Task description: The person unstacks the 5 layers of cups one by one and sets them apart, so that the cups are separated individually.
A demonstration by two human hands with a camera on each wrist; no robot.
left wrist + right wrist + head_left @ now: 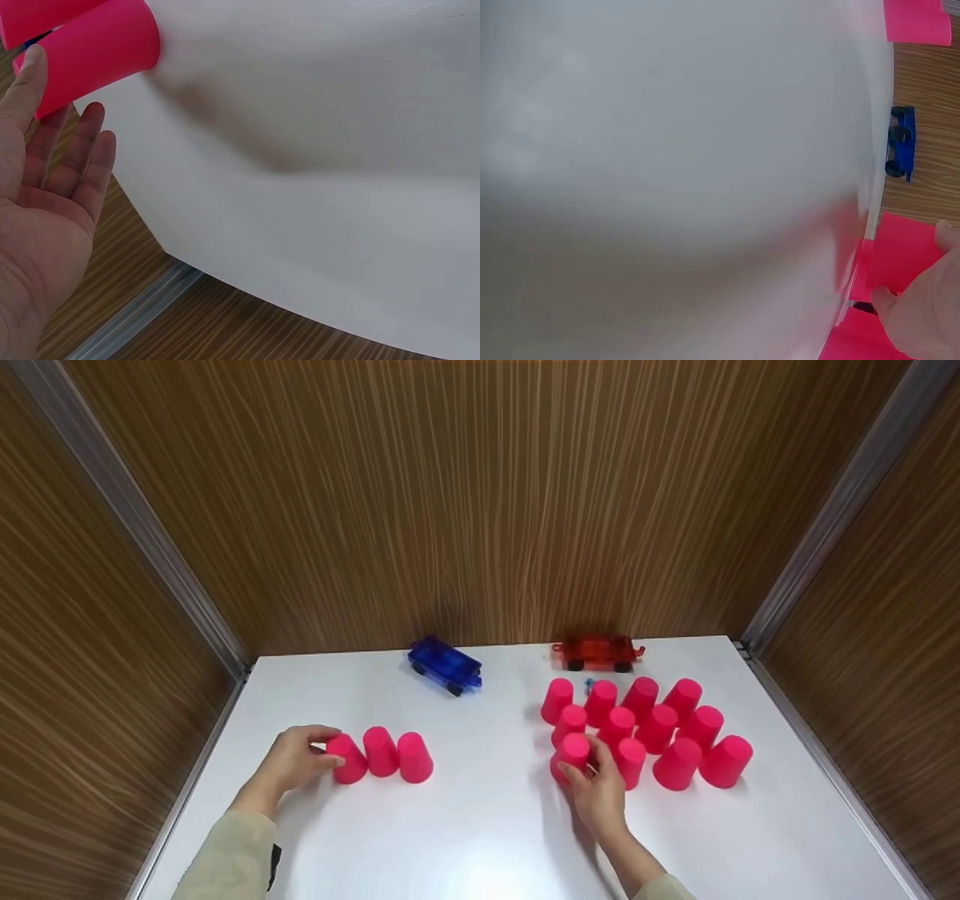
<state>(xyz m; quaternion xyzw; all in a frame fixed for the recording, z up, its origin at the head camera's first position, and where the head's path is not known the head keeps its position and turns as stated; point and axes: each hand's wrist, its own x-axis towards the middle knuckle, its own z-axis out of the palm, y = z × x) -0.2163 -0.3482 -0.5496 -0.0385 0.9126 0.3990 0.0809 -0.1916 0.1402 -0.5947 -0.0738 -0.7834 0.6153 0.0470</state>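
On the left of the white table, three pink cups stand upside down in a short row. My left hand point(296, 757) holds the outermost one, a pink cup point(347, 761), between thumb and fingers; in the left wrist view that cup point(105, 52) has the thumb on its near side and the other fingers partly extended. My right hand point(600, 795) grips another upside-down pink cup point(571, 754) at the front left corner of a larger group. In the right wrist view, thumb and fingers reach round this cup point(904, 251). Neither cup's rim shows clearly enough to tell whether it touches the table.
Several more upside-down pink cups point(679, 765) stand close together in rows at the right. Behind them sit a red toy wagon point(598, 651) and a tiny blue object point(589, 685). A blue toy wagon point(446, 664) lies angled near the brown wood-grain back wall point(480, 510).
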